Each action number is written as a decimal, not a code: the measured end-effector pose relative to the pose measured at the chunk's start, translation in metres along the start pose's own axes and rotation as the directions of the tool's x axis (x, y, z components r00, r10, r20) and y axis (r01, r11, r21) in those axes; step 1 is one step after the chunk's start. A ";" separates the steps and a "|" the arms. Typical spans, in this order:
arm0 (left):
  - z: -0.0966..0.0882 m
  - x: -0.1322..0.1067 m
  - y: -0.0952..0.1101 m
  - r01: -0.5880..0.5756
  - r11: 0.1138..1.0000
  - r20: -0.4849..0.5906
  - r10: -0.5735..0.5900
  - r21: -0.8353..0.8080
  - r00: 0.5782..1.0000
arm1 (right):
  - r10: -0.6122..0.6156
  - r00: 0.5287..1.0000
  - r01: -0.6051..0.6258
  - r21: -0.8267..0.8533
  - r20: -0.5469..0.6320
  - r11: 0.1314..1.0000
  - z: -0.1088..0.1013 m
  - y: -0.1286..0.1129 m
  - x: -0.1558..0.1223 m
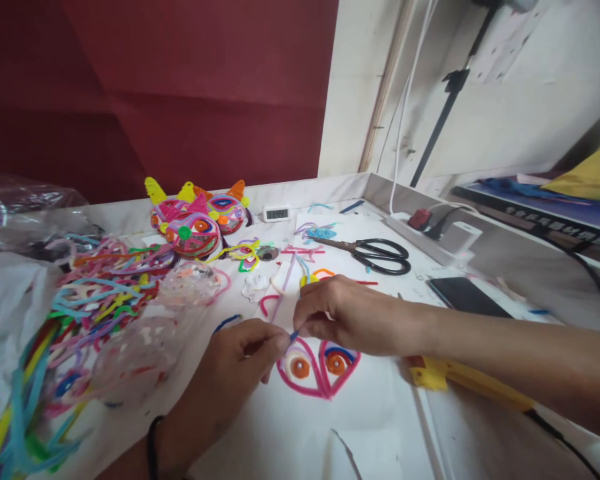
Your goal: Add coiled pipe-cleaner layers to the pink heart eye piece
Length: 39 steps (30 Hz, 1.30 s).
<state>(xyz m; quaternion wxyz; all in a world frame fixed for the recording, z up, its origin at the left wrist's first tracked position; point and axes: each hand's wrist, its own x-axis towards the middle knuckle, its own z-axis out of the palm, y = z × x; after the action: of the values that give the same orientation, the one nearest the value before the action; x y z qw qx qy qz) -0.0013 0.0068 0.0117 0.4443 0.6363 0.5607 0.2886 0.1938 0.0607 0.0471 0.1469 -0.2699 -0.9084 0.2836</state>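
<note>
Between my two hands is a short blue pipe cleaner (294,336), pinched at both ends. My left hand (247,353) has thumb and finger closed on its lower end. From the right, my right hand (347,317) grips the other end with its fingertips. Just below them on the white paper lie two pink-edged pipe cleaner eyes (326,393) with orange centres; the right one carries a blue arc, and my right hand covers part of their top. Another blue pipe cleaner piece (227,323) lies beyond my left hand.
Black-handled scissors (380,255) and a phone (467,297) lie beyond my right arm. A yellow glue gun (470,381) is partly under that arm. At left are heaped pipe cleaners (105,293) and clear plastic pieces (135,353). Finished colourful heads (195,233) stand behind, beside a small clock (277,213).
</note>
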 end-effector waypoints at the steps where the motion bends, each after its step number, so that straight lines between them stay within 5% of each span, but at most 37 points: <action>1: 0.000 0.002 0.001 0.010 1.000 0.015 -0.009 -0.012 1.000 | 0.002 1.000 -0.002 -0.019 0.002 1.000 0.000 -0.001 0.001; 6: 0.002 0.010 0.005 0.131 0.982 0.058 -0.124 -0.136 0.991 | 0.063 0.998 -0.064 -0.082 -0.020 0.995 -0.002 -0.008 0.003; 15: 0.017 0.014 0.012 0.229 0.952 -0.162 -0.263 -0.203 0.951 | 0.249 0.963 -0.248 0.023 -0.100 0.969 0.008 -0.003 0.006; 22: 0.022 0.011 0.008 0.243 0.946 -0.172 -0.281 -0.213 0.944 | 0.300 0.951 -0.294 0.079 -0.076 0.952 0.006 -0.005 0.000; 39: 0.016 0.007 -0.009 0.194 0.968 0.011 -0.194 -0.157 0.981 | 0.462 0.887 -0.455 0.208 0.016 0.866 0.018 -0.002 -0.001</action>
<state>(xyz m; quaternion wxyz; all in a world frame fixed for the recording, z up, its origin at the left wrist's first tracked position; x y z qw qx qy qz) 0.0100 0.0095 -0.0041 0.5180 0.5406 0.5967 0.2886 0.1863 0.0511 0.0343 0.1181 -0.4657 -0.7814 0.3982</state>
